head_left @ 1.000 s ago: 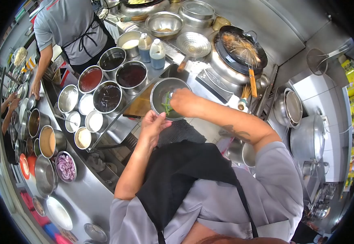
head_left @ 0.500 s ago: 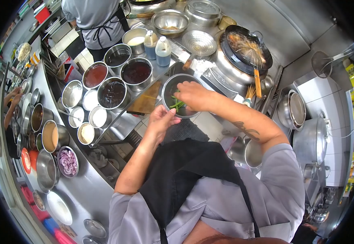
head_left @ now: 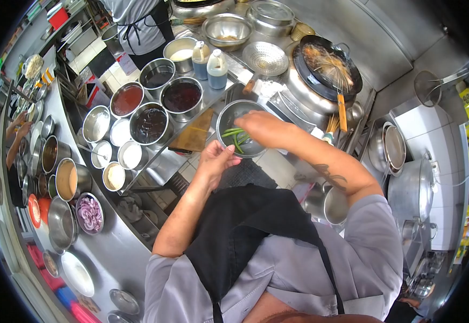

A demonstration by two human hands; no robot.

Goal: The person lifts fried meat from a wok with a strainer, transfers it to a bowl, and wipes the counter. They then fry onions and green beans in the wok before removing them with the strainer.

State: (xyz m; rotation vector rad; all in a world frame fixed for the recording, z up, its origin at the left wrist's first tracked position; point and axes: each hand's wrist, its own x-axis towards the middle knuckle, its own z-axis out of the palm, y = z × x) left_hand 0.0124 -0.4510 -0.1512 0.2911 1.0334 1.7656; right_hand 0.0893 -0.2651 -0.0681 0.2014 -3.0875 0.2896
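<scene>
My left hand grips the near-left rim of a round metal bowl, thumb and fingers closed on the edge. Inside the bowl lie several slim green vegetable pieces. My right hand reaches down into it from the right, with curled fingers at the ends of the green pieces; its fingertips are partly hidden behind the hand. A wooden board is just left of the bowl.
Left of me stand pots of dark sauce and red sauce, and a bowl of sliced purple onion. Ahead right, a wok holds frying food under a wood-handled wire skimmer. Another person stands at the back.
My right hand has shifted slightly right and down in the bowl, and more of the green pieces show. The other person at the back has moved a little to the right.
</scene>
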